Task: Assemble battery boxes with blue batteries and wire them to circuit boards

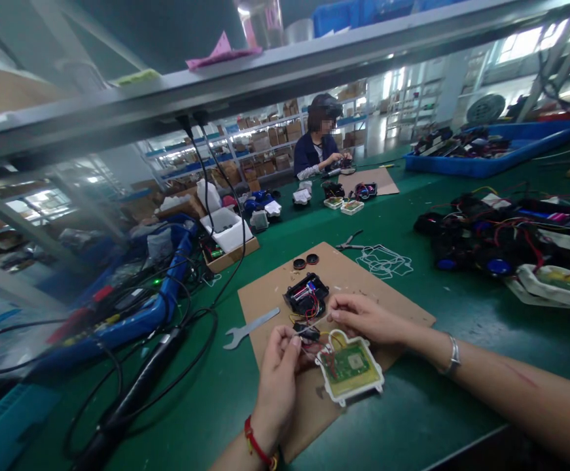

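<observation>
My left hand (279, 369) is closed in a pinch, and my right hand (363, 317) pinches with thumb and forefinger. A thin pale strand (317, 324) runs between the two sets of fingertips; its exact kind is unclear. By my left fingertips is a small black part (308, 332) with wires. Below my right hand lies a white-framed casing half (379, 387) with a green circuit board (346, 363) inside. Red and yellow wires lead from the board towards a black casing half (307, 294) holding a battery-like cylinder, just beyond my hands.
Under the parts lies a cardboard sheet (260, 294). An open-end wrench (250, 328) rests at its left edge; pliers (349, 242) and a white cord (385, 261) lie beyond. Wired assemblies (505, 235) are piled right. Cables (211, 314) hang left. A person (317, 140) works opposite.
</observation>
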The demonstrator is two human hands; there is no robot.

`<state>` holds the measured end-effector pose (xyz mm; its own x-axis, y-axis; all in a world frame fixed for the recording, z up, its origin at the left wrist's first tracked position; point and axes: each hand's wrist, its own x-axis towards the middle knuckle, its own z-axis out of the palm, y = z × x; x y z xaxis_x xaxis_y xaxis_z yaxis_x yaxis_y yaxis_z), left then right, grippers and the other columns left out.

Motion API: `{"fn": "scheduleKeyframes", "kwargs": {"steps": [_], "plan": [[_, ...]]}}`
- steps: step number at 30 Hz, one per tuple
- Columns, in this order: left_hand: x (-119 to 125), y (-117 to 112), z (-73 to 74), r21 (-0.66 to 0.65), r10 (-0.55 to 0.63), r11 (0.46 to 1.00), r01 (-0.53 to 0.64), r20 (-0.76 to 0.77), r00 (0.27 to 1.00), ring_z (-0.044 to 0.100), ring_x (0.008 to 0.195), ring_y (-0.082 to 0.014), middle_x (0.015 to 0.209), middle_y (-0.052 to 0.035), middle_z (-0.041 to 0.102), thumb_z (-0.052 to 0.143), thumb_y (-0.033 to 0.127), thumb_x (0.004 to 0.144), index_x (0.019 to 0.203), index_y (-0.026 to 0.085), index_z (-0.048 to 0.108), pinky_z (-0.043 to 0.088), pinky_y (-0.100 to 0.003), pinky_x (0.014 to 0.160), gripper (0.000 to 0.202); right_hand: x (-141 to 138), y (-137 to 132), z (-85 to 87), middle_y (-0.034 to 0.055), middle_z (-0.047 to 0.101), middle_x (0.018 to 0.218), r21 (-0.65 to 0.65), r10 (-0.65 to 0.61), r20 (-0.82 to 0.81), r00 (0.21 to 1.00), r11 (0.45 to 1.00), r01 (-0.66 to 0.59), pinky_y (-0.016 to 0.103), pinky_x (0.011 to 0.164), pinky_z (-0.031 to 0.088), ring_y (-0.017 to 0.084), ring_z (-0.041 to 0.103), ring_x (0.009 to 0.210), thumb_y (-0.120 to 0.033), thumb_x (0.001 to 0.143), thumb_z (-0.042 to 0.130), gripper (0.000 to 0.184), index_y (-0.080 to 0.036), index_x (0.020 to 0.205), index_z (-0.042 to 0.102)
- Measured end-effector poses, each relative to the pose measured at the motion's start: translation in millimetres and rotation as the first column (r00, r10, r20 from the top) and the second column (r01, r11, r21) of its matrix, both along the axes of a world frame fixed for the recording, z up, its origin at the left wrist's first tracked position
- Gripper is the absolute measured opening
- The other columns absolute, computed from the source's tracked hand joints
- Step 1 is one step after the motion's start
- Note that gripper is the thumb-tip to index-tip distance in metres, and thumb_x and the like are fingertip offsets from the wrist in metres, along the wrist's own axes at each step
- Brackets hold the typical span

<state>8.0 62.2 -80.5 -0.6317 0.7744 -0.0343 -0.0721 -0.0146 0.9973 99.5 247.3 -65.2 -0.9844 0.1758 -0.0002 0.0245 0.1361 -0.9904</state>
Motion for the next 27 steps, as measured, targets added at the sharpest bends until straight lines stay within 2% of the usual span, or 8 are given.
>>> {"fn": "scheduleKeyframes", "kwargs": {"steps": [2,5,8,11,18,20,24,27], "plan": [[-5.0,1.3,5.3,-0.02,-0.138,0.99,0.138,0.033,0.99,0.057,0.064,-0.0141,0.073,0.0004,0.054,0.054,0.045,0.084,0.084,0.019,0.044,0.05,-0.028,0.063,0.027,-4.8,7.7,6.1,-0.0067,0.039,0.056,-0.089,0.17,0.029,0.985,0.982,-0.167,0.021,0.044,0.032,0.008,0.036,0.046,-0.031,0.084,0.05,0.014,-0.019,0.076,0.048],[-15.2,3.3,13.6,-0.116,-0.261,0.962,0.248,-0.115,0.958,0.057,0.066,-0.0149,0.072,-0.0009,0.056,0.055,0.039,0.086,0.083,0.018,0.049,0.047,-0.027,0.063,0.022,-12.8,20.8,13.3,-0.004,0.045,0.062,0.051,0.267,0.006,0.964,0.962,-0.267,0.021,0.047,0.034,0.009,0.04,0.052,-0.028,0.081,0.054,0.015,-0.018,0.071,0.052],[-26.1,8.3,17.1,-0.195,-0.129,0.98,0.044,-0.449,0.884,0.055,0.074,-0.0154,0.079,-0.0017,0.056,0.045,0.033,0.092,0.087,0.019,0.052,0.044,-0.026,0.068,0.016,-21.7,28.9,8.5,-0.0015,0.052,0.069,0.176,0.172,-0.065,0.983,0.972,-0.159,0.021,0.053,0.038,0.01,0.047,0.059,-0.027,0.081,0.056,0.013,-0.017,0.074,0.055],[-34.8,17.3,14.7,-0.185,-0.004,0.975,-0.121,-0.565,0.825,0.054,0.075,-0.0161,0.081,-0.0016,0.055,0.045,0.033,0.091,0.085,0.019,0.052,0.043,-0.025,0.065,0.016,-29.2,29.9,-4.8,-0.0016,0.053,0.067,0.117,0.017,-0.103,0.995,0.993,-0.005,0.022,0.054,0.041,0.01,0.049,0.057,-0.028,0.083,0.056,0.014,-0.016,0.077,0.054],[-52.5,43.5,15.1,-0.227,-0.006,0.962,-0.149,-0.566,0.824,0.055,0.067,-0.015,0.074,0.0006,0.057,0.05,0.034,0.088,0.085,0.019,0.055,0.042,-0.023,0.062,0.016,-38.1,38.3,-21.7,0.0007,0.059,0.071,0.072,-0.236,-0.158,0.959,0.966,0.25,0.025,0.059,0.045,0.012,0.056,0.063,-0.027,0.083,0.057,0.011,-0.016,0.081,0.056],[-57.1,47.7,15.7,-0.235,0.001,0.954,-0.186,-0.619,0.785,0.055,0.068,-0.0157,0.073,0.0004,0.058,0.052,0.033,0.087,0.084,0.019,0.056,0.041,-0.024,0.063,0.015,-40.2,44.4,-26.5,0.0018,0.061,0.075,0.097,-0.291,-0.19,0.938,0.945,0.313,0.026,0.062,0.046,0.013,0.057,0.069,-0.027,0.083,0.058,0.01,-0.016,0.082,0.059],[-62.0,48.9,13.1,-0.19,0.013,0.949,-0.253,-0.774,0.633,0.057,0.075,-0.0179,0.08,-0.0018,0.061,0.052,0.031,0.087,0.086,0.02,0.058,0.042,-0.027,0.069,0.013,-44.6,50.8,-34.8,0.0033,0.064,0.083,0.069,-0.357,-0.223,0.907,0.922,0.38,0.029,0.069,0.049,0.015,0.06,0.076,-0.028,0.083,0.06,0.01,-0.018,0.086,0.06],[-62.7,48.1,13.2,-0.146,0.056,0.955,-0.257,-0.765,0.642,0.058,0.077,-0.0173,0.081,-0.0015,0.061,0.054,0.03,0.086,0.085,0.02,0.059,0.043,-0.027,0.071,0.011,-46.1,48.4,-29.9,0.0029,0.063,0.083,-0.013,-0.384,-0.214,0.898,0.921,0.39,0.03,0.07,0.049,0.015,0.06,0.075,-0.029,0.079,0.065,0.015,-0.018,0.087,0.058]]}}
